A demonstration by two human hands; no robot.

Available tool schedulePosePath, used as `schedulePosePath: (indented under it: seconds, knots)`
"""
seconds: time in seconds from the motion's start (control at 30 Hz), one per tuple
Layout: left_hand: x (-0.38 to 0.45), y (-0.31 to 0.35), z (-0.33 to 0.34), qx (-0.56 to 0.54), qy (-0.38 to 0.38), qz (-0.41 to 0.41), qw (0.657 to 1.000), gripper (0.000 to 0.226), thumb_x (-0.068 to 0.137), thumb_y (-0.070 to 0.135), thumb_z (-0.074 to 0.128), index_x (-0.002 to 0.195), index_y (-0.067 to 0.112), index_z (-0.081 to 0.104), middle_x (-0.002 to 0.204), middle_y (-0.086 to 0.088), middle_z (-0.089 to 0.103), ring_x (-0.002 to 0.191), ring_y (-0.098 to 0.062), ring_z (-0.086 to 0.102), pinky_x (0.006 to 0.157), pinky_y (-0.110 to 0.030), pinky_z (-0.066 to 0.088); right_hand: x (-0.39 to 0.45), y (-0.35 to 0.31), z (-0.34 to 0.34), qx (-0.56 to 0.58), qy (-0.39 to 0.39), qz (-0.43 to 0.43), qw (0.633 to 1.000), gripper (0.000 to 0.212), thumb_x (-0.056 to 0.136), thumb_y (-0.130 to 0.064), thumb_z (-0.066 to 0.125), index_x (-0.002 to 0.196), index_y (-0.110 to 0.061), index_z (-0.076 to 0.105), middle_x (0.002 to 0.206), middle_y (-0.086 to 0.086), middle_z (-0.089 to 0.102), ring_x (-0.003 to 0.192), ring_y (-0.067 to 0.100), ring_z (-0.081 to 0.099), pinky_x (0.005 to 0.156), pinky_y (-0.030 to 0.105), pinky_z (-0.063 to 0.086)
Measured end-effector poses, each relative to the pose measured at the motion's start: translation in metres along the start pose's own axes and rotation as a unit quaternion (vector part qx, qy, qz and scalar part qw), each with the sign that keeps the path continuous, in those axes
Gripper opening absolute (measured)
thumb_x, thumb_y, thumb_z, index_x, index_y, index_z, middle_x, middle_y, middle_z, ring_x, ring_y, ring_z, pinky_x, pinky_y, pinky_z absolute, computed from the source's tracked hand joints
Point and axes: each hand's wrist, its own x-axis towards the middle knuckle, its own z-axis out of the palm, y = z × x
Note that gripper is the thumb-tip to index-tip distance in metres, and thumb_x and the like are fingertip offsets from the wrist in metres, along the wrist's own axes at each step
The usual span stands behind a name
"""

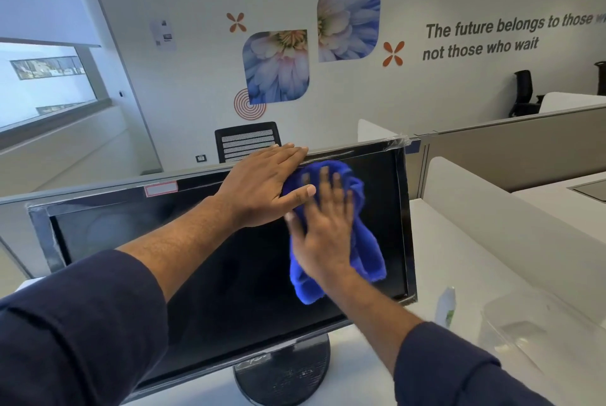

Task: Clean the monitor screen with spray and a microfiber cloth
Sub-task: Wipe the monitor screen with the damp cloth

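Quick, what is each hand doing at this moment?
Left hand: open, lying flat on the monitor top edge, holding nothing.
Right hand: open, palm pressing the blue cloth against the screen.

Left hand [262,187] flat, fingers together, palm down, right hand [323,235] blurred, fingers spread, forearms extended, nearly touching

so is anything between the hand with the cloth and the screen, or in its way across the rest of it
Only the blue cloth lies between the right hand and the monitor screen. The left hand rests flat on the top bezel just beside it. The dark screen to the left shows nothing in the way.
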Motion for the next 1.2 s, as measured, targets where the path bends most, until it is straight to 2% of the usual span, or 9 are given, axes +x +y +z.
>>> schedulePosePath:
  seconds: [0.1,0.33,0.47,0.67,0.77,0.87,1.0,1.07,1.2]
  knots:
    - [0.001,0.0,0.001,0.001,0.0,-0.004,1.0,0.088,0.089,0.074,0.014,0.156,0.018,0.027,0.16,-0.002,0.033,0.149,-0.014,0.026,0.121,-0.031,0.016,-0.04,-0.031,0.021,-0.005,-0.081,-0.16,0.984,0.055,0.099,-0.047,0.042,0.151,-0.028,0.036,0.161,0.002,0.025,0.151,0.028,0.013,0.118,0.055,0.019]
    - [-0.002,0.002,0.0,0.016,0.003,-0.002,1.0,0.087,0.092,0.075,0.011,0.157,0.02,0.025,0.16,-0.002,0.034,0.148,-0.016,0.028,0.116,-0.028,0.014,-0.116,0.02,0.029,-0.09,-0.177,-0.375,0.905,0.06,0.102,-0.037,0.039,0.157,-0.031,0.016,0.167,-0.002,0.003,0.153,0.022,0.003,0.121,0.046,0.007]
    - [-0.001,0.003,0.001,0.021,0.002,-0.006,1.0,0.087,0.091,0.076,0.011,0.157,0.02,0.025,0.16,-0.002,0.033,0.148,-0.016,0.029,0.115,-0.027,0.013,-0.138,0.077,0.015,-0.122,-0.177,-0.269,0.939,0.072,0.093,-0.035,0.052,0.156,-0.034,0.019,0.166,-0.004,0.009,0.152,0.021,0.01,0.12,0.048,0.012]
    - [-0.002,0.003,0.001,0.018,-0.007,-0.016,1.0,0.088,0.09,0.077,0.01,0.157,0.021,0.024,0.161,-0.002,0.032,0.148,-0.018,0.029,0.118,-0.034,0.019,-0.099,0.12,-0.023,-0.095,-0.139,-0.007,0.986,0.062,0.101,-0.037,0.03,0.158,-0.03,0.005,0.164,0.004,0.014,0.151,0.028,0.014,0.12,0.047,0.016]
    - [-0.001,0.004,0.001,0.02,-0.009,-0.02,1.0,0.09,0.089,0.079,0.009,0.157,0.021,0.024,0.16,-0.003,0.033,0.148,-0.019,0.029,0.119,-0.034,0.019,-0.089,0.106,-0.029,-0.041,-0.103,0.092,0.99,0.056,0.101,-0.032,0.033,0.155,-0.024,0.021,0.159,0.011,0.027,0.148,0.031,0.022,0.116,0.047,0.026]
    - [-0.001,0.005,0.001,0.022,-0.001,-0.018,1.0,0.091,0.089,0.079,0.009,0.156,0.02,0.027,0.159,-0.004,0.036,0.146,-0.019,0.031,0.118,-0.033,0.02,-0.112,0.085,-0.019,0.009,-0.073,-0.012,0.997,0.048,0.096,-0.017,0.049,0.144,-0.019,0.049,0.153,0.012,0.04,0.143,0.032,0.032,0.115,0.044,0.028]
    - [-0.003,0.005,0.0,0.022,-0.001,-0.017,1.0,0.091,0.089,0.079,0.009,0.156,0.02,0.027,0.159,-0.003,0.036,0.147,-0.019,0.032,0.118,-0.034,0.02,-0.17,0.077,-0.01,-0.035,-0.209,-0.256,0.943,0.054,0.078,-0.015,0.06,0.13,-0.031,0.062,0.143,0.0,0.054,0.132,0.024,0.05,0.107,0.042,0.041]
    - [-0.003,0.005,-0.001,0.024,-0.002,-0.015,1.0,0.091,0.089,0.079,0.009,0.156,0.021,0.026,0.16,-0.003,0.035,0.147,-0.019,0.031,0.119,-0.037,0.021,-0.178,0.079,-0.015,-0.041,-0.269,-0.254,0.928,0.062,0.069,-0.017,0.074,0.128,-0.032,0.061,0.139,-0.004,0.056,0.128,0.021,0.055,0.102,0.04,0.046]
    - [-0.003,0.005,-0.001,0.023,-0.004,-0.013,1.0,0.089,0.09,0.078,0.012,0.156,0.02,0.025,0.16,-0.003,0.035,0.147,-0.02,0.031,0.118,-0.036,0.021,-0.175,0.097,-0.029,-0.093,-0.259,-0.189,0.943,0.064,0.058,-0.013,0.084,0.119,-0.027,0.067,0.122,-0.004,0.064,0.111,0.023,0.064,0.089,0.039,0.054]
